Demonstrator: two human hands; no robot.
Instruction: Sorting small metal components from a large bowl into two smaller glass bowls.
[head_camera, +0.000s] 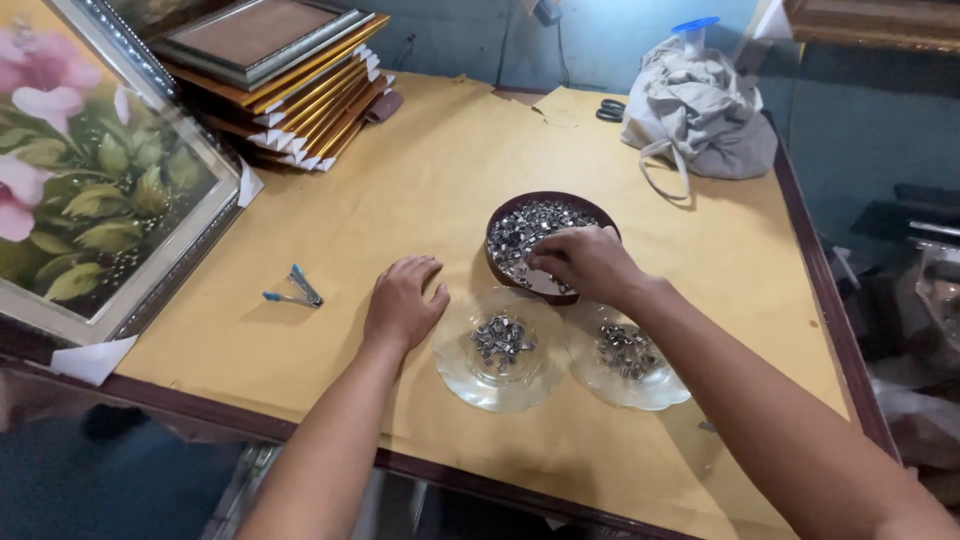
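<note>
Right hand (585, 262) over the near rim of the brown bowl (505, 262), fingers curled down and pinching among the small metal clips (535, 225) heaped inside; whether a clip is actually gripped, hard to tell. Left hand (403, 300) left of the bowl, flat on the paper-covered desk (420, 180), fingers loosely spread, holding nothing. Just in front of the bowl, two glass dishes: left dish (455, 375) with a small cluster of clips, right dish (655, 392) with a similar cluster. Judging by that, sorting barely begun: bowl mostly full, dishes thinly covered. Farther left of the bowl, a small blue-handled tool (295, 292), untouched. Behind the bowl, a grey bag (700, 120) and scissors (610, 109); far left, stacked frames (300, 85) and a flower painting (90, 170), cut off by the edge. Clip shapes too small to make out; right fingertips hidden.
</note>
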